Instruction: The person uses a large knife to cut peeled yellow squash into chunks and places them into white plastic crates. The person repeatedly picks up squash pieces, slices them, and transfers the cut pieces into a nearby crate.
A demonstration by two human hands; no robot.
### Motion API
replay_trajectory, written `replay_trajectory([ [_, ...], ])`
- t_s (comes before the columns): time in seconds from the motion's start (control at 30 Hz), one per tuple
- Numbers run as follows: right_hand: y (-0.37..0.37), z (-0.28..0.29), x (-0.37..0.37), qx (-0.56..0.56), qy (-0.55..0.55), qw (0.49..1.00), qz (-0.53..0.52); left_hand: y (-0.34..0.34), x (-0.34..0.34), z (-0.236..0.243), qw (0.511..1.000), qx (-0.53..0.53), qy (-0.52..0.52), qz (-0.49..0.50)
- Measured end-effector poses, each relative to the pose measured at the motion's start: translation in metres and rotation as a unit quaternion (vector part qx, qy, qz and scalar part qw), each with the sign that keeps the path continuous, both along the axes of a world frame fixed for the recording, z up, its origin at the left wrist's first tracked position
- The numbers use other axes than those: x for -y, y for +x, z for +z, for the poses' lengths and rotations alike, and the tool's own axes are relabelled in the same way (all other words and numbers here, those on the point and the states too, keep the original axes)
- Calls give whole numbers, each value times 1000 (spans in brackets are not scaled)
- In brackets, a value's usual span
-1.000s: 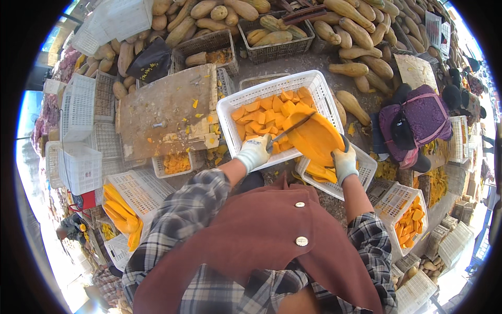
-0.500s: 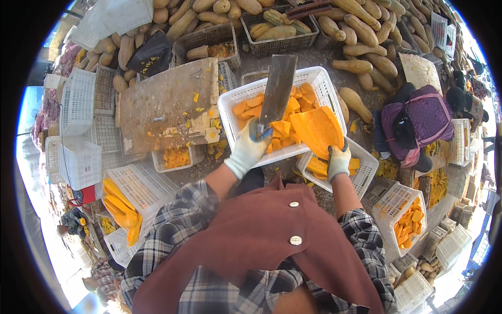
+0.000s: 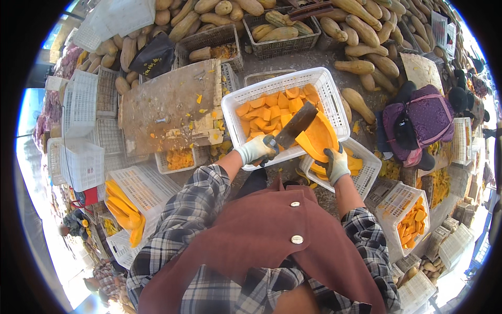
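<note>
A cleaver [image 3: 299, 125] is gripped by the left hand [image 3: 256, 149] — a pumpkin piece [image 3: 321, 138] is clasped by the right hand [image 3: 337, 163]

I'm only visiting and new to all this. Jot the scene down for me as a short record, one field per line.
Left hand: gloved, gripping a cleaver
Right hand: gloved, holding a curved squash piece
Cleaver contact: blade overlaps the piece in view; touching unclear
Front container: white plastic crate with squash chunks
Left side: stained wooden board
Upper right: piled whole squashes
</note>
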State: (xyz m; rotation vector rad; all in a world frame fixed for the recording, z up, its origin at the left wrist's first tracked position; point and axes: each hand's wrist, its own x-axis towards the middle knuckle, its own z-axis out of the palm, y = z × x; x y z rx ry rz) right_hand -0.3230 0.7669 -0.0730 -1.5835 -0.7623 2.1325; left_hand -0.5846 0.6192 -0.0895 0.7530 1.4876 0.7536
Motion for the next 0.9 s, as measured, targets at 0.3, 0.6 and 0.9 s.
replay_trajectory([
  [0.3,-7,17,-23,-101,147,984,-1,3,13,10,960,155,-73,221],
  [0.6,-31,19,-43,328,418,816,227,18,1,64,891,-290,330,112],
  [0.9,-21,11,-46,162,210,952,152,-2,-7,4,996,-3,-54,-71],
])
